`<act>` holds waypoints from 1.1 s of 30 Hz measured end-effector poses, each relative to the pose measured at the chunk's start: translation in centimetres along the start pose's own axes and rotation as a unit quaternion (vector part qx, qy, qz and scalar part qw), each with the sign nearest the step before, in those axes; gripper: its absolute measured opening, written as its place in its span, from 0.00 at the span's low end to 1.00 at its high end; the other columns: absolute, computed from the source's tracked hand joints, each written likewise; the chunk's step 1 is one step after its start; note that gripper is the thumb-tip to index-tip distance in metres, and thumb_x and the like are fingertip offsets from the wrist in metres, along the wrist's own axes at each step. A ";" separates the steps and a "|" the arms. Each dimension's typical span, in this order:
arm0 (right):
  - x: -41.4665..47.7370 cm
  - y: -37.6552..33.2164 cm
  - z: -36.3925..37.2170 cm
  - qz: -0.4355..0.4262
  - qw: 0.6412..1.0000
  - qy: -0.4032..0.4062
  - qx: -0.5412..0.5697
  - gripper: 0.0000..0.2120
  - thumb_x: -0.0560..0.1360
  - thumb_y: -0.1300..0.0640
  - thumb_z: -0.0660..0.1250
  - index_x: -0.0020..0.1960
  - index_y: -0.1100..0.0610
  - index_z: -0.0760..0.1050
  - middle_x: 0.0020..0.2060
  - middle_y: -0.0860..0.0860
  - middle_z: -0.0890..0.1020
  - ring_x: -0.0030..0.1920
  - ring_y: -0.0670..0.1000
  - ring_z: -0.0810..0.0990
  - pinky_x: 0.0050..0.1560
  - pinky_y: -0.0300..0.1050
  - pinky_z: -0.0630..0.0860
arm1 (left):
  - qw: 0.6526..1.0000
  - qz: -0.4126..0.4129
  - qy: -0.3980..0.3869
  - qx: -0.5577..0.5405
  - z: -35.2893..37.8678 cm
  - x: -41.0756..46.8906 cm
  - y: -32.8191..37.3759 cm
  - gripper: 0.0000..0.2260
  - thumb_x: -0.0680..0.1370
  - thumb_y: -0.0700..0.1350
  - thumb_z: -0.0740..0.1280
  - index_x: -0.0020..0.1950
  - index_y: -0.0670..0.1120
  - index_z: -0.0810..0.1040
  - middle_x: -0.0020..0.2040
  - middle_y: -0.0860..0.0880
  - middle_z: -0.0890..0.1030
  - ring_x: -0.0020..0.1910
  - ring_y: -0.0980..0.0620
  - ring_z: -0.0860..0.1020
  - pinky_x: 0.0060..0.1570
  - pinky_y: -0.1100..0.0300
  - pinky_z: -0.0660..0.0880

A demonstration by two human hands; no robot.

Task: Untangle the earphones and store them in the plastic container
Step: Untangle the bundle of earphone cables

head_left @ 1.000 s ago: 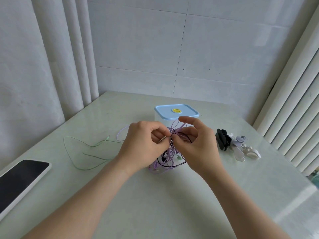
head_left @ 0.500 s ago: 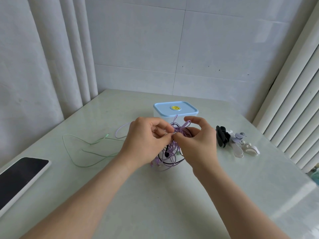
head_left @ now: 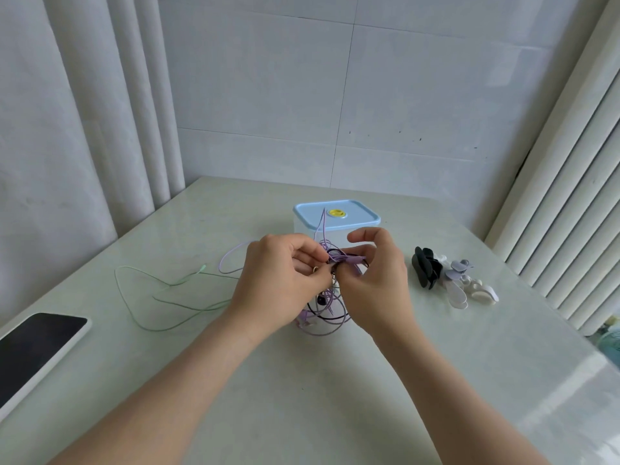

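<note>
A tangle of purple and black earphone cords (head_left: 330, 305) is held up over the table's middle, its loops hanging down to the surface. My left hand (head_left: 281, 280) pinches the knot from the left. My right hand (head_left: 374, 280) pinches a purple cord at the knot from the right, index finger raised. One purple strand rises in front of the plastic container (head_left: 335, 218), a clear box with a light blue lid and a yellow dot, standing closed just behind my hands. A green earphone cord (head_left: 161, 297) lies loose on the table to the left.
A phone (head_left: 37, 344) with a dark screen lies at the table's left edge. Black, white and lilac cord winders (head_left: 449, 280) sit in a small heap to the right. A wall and curtains close off the back and sides.
Both hands have stayed at the knot and kept working it. A purple strand now stands higher, up in front of the container lid. My right index finger has lifted.
</note>
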State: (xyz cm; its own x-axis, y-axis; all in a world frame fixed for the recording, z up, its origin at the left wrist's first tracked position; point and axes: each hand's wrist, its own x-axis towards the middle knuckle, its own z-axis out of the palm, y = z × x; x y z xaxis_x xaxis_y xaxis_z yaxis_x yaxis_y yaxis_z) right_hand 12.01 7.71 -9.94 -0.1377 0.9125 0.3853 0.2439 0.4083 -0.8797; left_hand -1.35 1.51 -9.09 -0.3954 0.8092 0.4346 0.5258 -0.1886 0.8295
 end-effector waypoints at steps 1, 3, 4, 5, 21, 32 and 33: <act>0.0 0.0 0.1 -0.018 0.999 -0.003 -0.032 0.18 0.72 0.65 0.67 0.57 0.46 0.74 0.44 0.43 0.84 0.48 0.43 0.82 0.57 0.55 0.80 | 1.000 0.002 -0.001 0.005 -0.1 0.0 0.0 0.05 0.72 0.40 0.79 0.43 0.49 0.86 0.33 0.55 0.85 0.34 0.58 0.85 0.37 0.63 0.82; -0.1 -0.1 0.2 -0.037 0.996 -0.012 -0.076 0.18 0.73 0.64 0.68 0.58 0.45 0.76 0.44 0.41 0.83 0.52 0.44 0.82 0.62 0.59 0.77 | 1.000 0.019 0.003 0.022 -0.3 0.3 -0.2 0.04 0.72 0.40 0.79 0.44 0.48 0.87 0.33 0.55 0.85 0.34 0.59 0.85 0.41 0.65 0.81; -0.1 -0.1 0.2 -0.046 0.995 -0.014 -0.090 0.18 0.74 0.64 0.68 0.58 0.45 0.77 0.44 0.41 0.84 0.53 0.44 0.82 0.62 0.58 0.77 | 0.999 0.024 0.003 0.027 -0.4 0.4 -0.3 0.04 0.72 0.40 0.78 0.44 0.48 0.88 0.33 0.55 0.85 0.34 0.59 0.85 0.42 0.67 0.80; 0.0 0.0 0.2 -0.055 0.994 -0.018 -0.096 0.17 0.75 0.64 0.69 0.58 0.46 0.78 0.45 0.41 0.84 0.53 0.43 0.82 0.62 0.55 0.77 | 0.999 0.029 0.002 0.031 -0.6 0.5 -0.5 0.04 0.73 0.39 0.78 0.44 0.47 0.88 0.33 0.55 0.85 0.34 0.59 0.85 0.42 0.68 0.79; 1.3 0.8 -1.0 0.093 0.977 -0.062 0.183 0.12 0.80 0.67 0.69 0.60 0.54 0.80 0.41 0.53 0.88 0.38 0.49 0.80 0.39 0.39 0.75 | 0.978 -0.020 -0.093 -0.187 -1.7 1.8 -1.1 0.09 0.83 0.33 0.66 0.55 0.43 0.84 0.46 0.46 0.87 0.42 0.54 0.82 0.52 0.60 0.80; 1.7 1.0 -1.5 0.096 0.970 -0.062 0.215 0.11 0.82 0.63 0.70 0.62 0.55 0.79 0.48 0.54 0.89 0.44 0.52 0.84 0.53 0.49 0.81 | 0.855 -0.113 -0.306 -0.404 -5.8 1.3 1.1 0.13 0.81 0.38 0.65 0.61 0.45 0.86 0.63 0.39 0.85 0.57 0.40 0.86 0.45 0.54 0.85; 1.6 1.0 -1.6 0.094 0.969 -0.066 0.219 0.11 0.82 0.63 0.70 0.63 0.55 0.79 0.48 0.55 0.89 0.44 0.52 0.83 0.52 0.48 0.81 | 0.871 -0.108 -0.292 -0.380 -5.5 1.3 0.8 0.12 0.81 0.37 0.66 0.62 0.45 0.85 0.63 0.40 0.85 0.56 0.40 0.86 0.44 0.54 0.85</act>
State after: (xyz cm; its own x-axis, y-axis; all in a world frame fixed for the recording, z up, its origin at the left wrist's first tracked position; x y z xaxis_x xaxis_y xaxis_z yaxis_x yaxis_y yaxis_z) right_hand 13.53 9.65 -9.75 -0.2580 0.9465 0.1940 -0.1498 0.1592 -0.9758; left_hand -5.59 -0.62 -5.88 0.1439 0.9747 0.1710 -0.2527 -0.1308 0.9587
